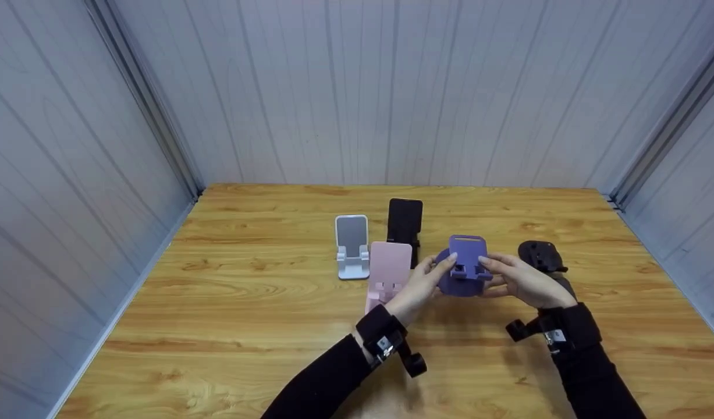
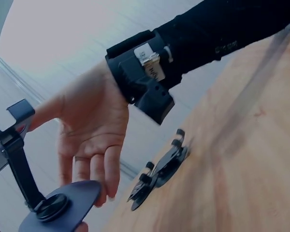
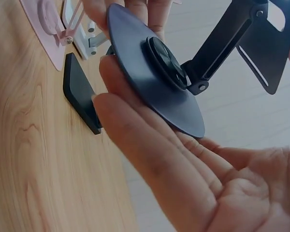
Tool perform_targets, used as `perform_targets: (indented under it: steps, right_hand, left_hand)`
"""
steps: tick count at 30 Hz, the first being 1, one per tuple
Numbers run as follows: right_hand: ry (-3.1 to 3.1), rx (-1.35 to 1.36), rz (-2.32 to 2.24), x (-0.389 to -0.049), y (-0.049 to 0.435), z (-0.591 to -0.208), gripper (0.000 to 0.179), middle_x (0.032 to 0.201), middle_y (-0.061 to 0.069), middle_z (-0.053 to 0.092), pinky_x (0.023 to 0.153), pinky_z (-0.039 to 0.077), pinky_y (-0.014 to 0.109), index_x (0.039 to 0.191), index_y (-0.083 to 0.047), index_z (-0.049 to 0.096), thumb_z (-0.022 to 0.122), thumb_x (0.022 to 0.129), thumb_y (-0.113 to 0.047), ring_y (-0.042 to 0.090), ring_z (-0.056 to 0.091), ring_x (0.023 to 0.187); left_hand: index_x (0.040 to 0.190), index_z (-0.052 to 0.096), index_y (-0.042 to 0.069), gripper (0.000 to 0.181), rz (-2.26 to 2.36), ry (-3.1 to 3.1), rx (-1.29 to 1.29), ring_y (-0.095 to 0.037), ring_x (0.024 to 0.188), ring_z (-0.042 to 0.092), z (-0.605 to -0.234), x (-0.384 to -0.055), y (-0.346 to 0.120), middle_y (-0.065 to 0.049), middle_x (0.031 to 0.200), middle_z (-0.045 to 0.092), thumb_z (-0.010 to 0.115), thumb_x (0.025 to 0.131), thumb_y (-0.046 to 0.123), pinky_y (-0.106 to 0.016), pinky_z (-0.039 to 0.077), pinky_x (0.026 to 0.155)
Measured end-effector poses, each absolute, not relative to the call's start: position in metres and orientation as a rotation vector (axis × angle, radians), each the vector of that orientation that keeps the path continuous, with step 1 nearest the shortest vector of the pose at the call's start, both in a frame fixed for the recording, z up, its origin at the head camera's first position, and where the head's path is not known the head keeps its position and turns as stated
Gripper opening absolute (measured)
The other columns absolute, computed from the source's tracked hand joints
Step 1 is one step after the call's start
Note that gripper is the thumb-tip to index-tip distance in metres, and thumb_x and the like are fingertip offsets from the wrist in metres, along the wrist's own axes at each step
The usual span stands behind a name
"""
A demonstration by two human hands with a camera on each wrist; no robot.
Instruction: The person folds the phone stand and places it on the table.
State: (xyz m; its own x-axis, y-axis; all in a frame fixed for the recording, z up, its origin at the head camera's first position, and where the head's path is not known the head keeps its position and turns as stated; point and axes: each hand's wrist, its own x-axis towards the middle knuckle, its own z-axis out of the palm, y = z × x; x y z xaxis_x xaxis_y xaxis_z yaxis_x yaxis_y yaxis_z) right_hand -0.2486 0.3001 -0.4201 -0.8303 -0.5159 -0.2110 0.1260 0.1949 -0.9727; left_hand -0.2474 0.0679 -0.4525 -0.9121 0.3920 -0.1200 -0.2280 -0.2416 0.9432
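Both hands hold up a purple phone stand [image 1: 468,253] above the table's right half, its round base [image 3: 135,72] tilted. My left hand [image 1: 415,289] grips the stand's left side, thumb on the front near the lower hooks. From the other side my right hand [image 1: 528,280] holds it, thumb beside the right hook and fingers under the disc. The right wrist view shows the folding arm [image 3: 227,46] raised between base and back plate. In the left wrist view, the right hand's fingers [image 2: 112,166] reach round the base's edge.
A white phone stand [image 1: 352,247], a black one [image 1: 404,218] and a pink one [image 1: 390,265] stand left of the hands. Folded black stands [image 1: 542,256] lie by the right wrist on the wooden table [image 1: 246,326]. Panel walls [image 1: 362,93] enclose the back and sides.
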Motion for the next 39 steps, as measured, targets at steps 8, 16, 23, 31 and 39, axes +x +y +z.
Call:
perform_targets:
  steps: [8,16,23,31,39]
  right_hand:
    - [1.961,-0.363,-1.718,-0.251,0.290,-0.425,0.079,0.161,0.035,0.035,0.118,0.047,0.048,0.162,0.017,0.006,0.044,0.116,-0.035,0.003,0.060,0.125]
    - [1.868,-0.429,-1.729,-0.254,0.290,-0.428,0.076,0.138,-0.002,0.063,0.112,0.053,0.040,0.162,0.017,0.009,0.046,0.115,-0.029,0.004,0.063,0.125]
    - [1.870,-0.470,-1.722,-0.253,0.291,-0.429,0.071,0.136,-0.006,0.064,0.111,0.053,0.040,0.162,0.016,0.014,0.047,0.114,-0.025,0.006,0.063,0.126]
    - [1.911,-0.453,-1.722,-0.251,0.292,-0.426,0.073,0.136,0.000,0.061,0.106,0.056,0.034,0.160,0.019,0.015,0.053,0.112,-0.021,0.007,0.064,0.123]
    - [1.881,-0.425,-1.765,-0.250,0.294,-0.421,0.065,0.125,0.000,0.069,0.101,0.060,0.036,0.156,0.019,0.025,0.047,0.115,-0.027,0.011,0.069,0.116]
  left_hand:
    - [0.134,0.052,-0.005,0.043,2.190,1.674,0.180,-0.024,0.106,0.073,-0.452,-0.252,0.060,-0.020,0.124,0.070,0.057,0.108,0.029,-0.037,0.061,0.097]
    - [0.134,0.051,-0.004,0.040,2.183,1.701,0.185,-0.022,0.104,0.073,-0.454,-0.251,0.057,-0.019,0.123,0.068,0.058,0.106,0.024,-0.036,0.061,0.097]
    - [0.132,0.051,-0.004,0.038,2.177,1.718,0.185,-0.016,0.095,0.072,-0.455,-0.251,0.058,-0.019,0.120,0.070,0.060,0.104,0.019,-0.031,0.062,0.091]
    - [0.115,0.052,0.005,0.026,2.168,1.750,0.178,-0.017,0.092,0.074,-0.451,-0.245,0.057,-0.016,0.113,0.072,0.065,0.103,0.024,-0.032,0.062,0.090]
    - [0.118,0.053,0.002,0.025,2.189,1.718,0.239,-0.027,0.102,0.076,-0.448,-0.244,0.059,-0.019,0.118,0.072,0.064,0.104,0.019,-0.037,0.064,0.092]
